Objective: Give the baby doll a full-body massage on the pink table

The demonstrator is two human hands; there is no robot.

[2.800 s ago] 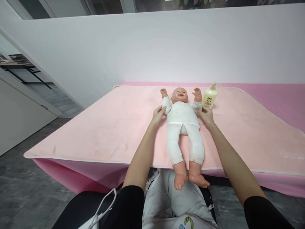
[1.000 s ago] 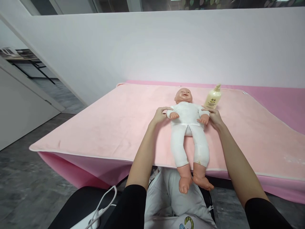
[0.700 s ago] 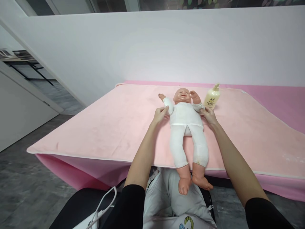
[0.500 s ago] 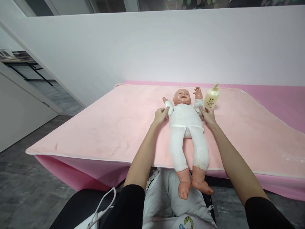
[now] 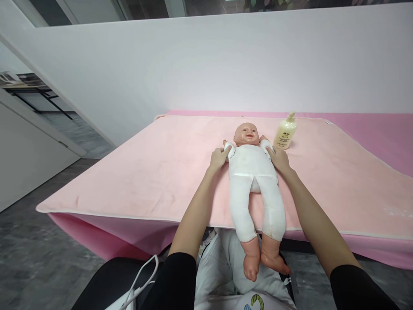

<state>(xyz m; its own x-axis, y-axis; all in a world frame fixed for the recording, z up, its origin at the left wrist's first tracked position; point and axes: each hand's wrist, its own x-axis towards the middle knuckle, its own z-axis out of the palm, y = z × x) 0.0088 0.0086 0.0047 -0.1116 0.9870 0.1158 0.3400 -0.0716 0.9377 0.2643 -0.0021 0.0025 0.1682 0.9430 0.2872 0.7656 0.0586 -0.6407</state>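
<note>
A baby doll (image 5: 251, 161) with a white cloth body lies on its back on the pink blanket (image 5: 135, 172), head toward the wall. Its bare feet stick out past the table's front edge. My left hand (image 5: 220, 157) is closed around the doll's arm on the left side of the picture. On the other side, my right hand (image 5: 278, 158) grips the opposite arm, thumb on top. Both doll arms lie bent close to the body, their small hands beside the head. Just behind my right hand a pale yellow pump bottle (image 5: 285, 131) stands on the blanket.
A white wall (image 5: 226, 64) rises behind the table. Darker pink cloth (image 5: 371, 133) shows under the blanket and hangs at the front. Below the front edge are a grey-white cloth (image 5: 222, 267) on my lap and a white cable (image 5: 142, 280) at lower left.
The doll's raised arm near the bottle has come down beside its head. Both my hands keep hold of the arms, and the doll's feet sit slightly lower in view.
</note>
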